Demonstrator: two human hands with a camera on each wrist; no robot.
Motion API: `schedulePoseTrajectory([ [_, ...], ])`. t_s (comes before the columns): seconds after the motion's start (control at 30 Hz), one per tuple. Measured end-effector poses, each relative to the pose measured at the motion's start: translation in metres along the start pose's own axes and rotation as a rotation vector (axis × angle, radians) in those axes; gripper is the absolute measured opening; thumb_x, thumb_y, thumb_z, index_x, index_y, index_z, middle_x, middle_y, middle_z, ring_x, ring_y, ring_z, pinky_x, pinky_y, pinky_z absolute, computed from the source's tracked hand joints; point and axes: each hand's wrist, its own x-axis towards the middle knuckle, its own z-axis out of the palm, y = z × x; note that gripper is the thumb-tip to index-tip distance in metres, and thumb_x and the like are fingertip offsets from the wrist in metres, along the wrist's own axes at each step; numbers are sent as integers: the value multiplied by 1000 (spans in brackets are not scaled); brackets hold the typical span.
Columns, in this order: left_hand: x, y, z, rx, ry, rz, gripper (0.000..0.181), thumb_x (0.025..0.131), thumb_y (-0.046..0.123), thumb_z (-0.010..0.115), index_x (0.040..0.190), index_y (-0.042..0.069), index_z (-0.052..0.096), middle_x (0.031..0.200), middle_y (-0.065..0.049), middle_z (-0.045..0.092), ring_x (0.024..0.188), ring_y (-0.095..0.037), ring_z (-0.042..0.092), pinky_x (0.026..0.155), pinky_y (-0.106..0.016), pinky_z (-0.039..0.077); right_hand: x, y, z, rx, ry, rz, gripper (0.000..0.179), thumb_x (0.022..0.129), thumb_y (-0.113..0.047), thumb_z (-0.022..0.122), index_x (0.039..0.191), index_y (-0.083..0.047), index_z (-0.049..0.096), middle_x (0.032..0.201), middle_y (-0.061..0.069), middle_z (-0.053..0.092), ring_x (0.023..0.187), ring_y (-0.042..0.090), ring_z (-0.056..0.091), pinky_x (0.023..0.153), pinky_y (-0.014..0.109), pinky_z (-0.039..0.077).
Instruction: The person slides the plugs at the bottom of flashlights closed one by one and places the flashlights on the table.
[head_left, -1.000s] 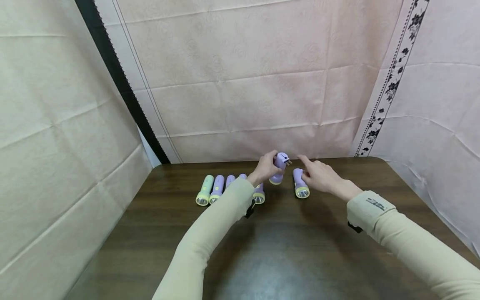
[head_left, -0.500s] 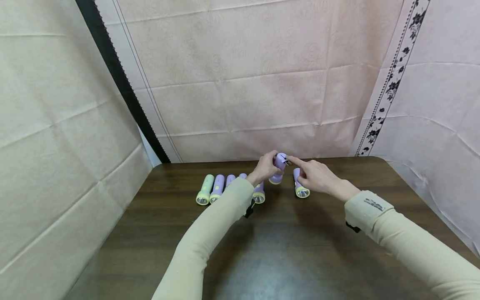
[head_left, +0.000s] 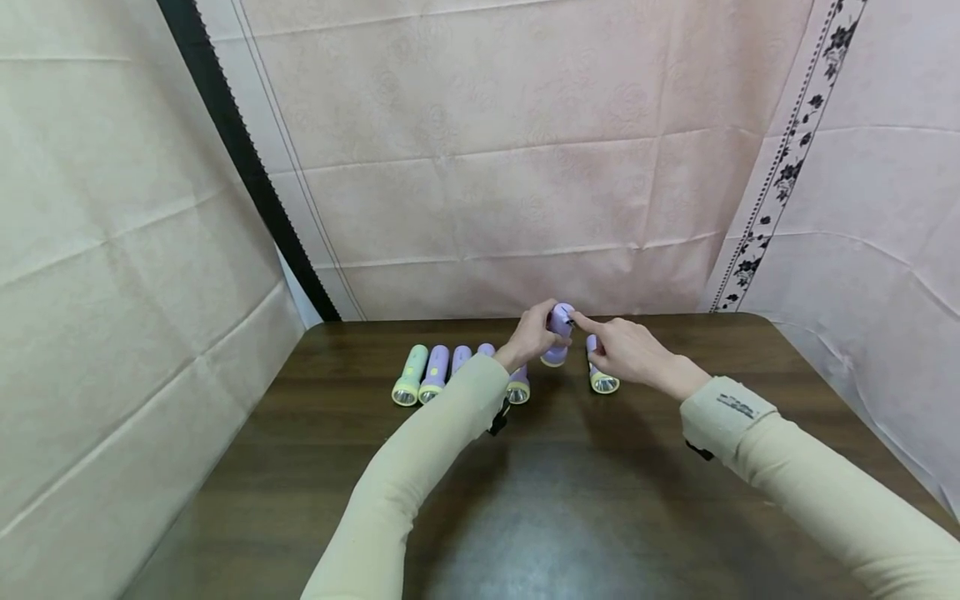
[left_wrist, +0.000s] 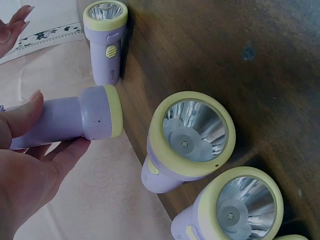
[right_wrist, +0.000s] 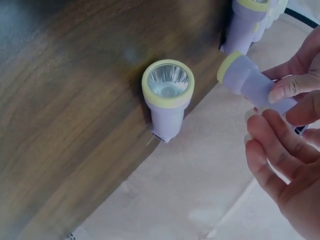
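Note:
In the head view my left hand (head_left: 529, 335) grips a purple flashlight (head_left: 556, 354) with a yellow lens rim, raised above the table near its back edge. The lens end (left_wrist: 114, 111) tilts downward, clear of the tabletop. My right hand (head_left: 633, 348) stretches its index finger to the flashlight's tail, where metal plug prongs fold; the fingertip partly hides them. The other right fingers are loosely bent in the right wrist view. Below the right hand another purple flashlight (head_left: 604, 383) lies on the table, its prongs (right_wrist: 151, 139) sticking out.
Left of the hands lies a row of flashlights: a green one (head_left: 410, 377), then several purple ones (head_left: 435, 371), partly behind the left sleeve. The brown wooden table (head_left: 570, 500) ends at a hanging pale cloth (head_left: 487, 208); more cloth hangs at both sides.
My right hand has moved left, bringing its index fingertip onto the held flashlight's prongs. Those stuck out plainly before and show less now. The left hand has stayed nearly still.

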Motion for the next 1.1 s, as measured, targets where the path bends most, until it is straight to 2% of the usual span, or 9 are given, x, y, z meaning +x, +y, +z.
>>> schedulePoseTrajectory([
  [0.3,-3,0,-9,-7,14,-25,41,77,2,78,113,9,60,110,-11,67,100,-21,63,88,-34,52,13,-7,-2,-38,-1,-21,70,76,-6,60,144,-11,44,51,-7,36,50,10,32,45,26,27],
  [0.53,-3,3,-13,23,23,-3,42,76,5,80,113,9,60,110,-11,68,100,-22,64,86,-31,52,19,-9,-4,-25,-26,-15,70,76,-6,59,144,-11,43,49,-8,36,46,8,33,44,26,26],
  [0.7,-6,6,-15,30,3,18,44,78,6,79,117,9,60,112,-11,67,102,-22,64,87,-31,52,21,-10,-4,-25,-5,-21,70,74,-6,60,143,-10,45,48,-8,39,46,7,35,44,25,27],
  [0.83,-8,8,-19,93,-4,12,44,79,11,79,119,10,58,113,-9,66,102,-22,64,85,-31,52,22,-11,-5,0,-16,0,71,75,-6,59,144,-11,43,49,-7,39,46,8,35,43,26,28],
  [0.9,-8,10,-21,151,-5,-4,45,80,15,78,120,10,57,112,-9,66,100,-22,65,82,-31,53,22,-10,-5,14,-35,24,73,77,-7,58,147,-11,38,50,-7,41,48,9,36,44,26,29],
  [1.0,-7,15,-20,238,-3,-63,51,81,22,78,123,10,52,110,-8,65,96,-22,65,78,-32,53,18,-8,-4,28,-48,61,76,81,-8,57,151,-10,27,51,-6,41,48,9,36,44,26,29],
  [1.1,-5,20,-10,307,10,-144,57,80,29,79,124,13,46,104,-8,66,89,-22,66,71,-31,52,6,-3,-4,44,-38,85,75,84,-9,54,151,-7,21,51,-6,40,46,8,33,44,26,28],
])
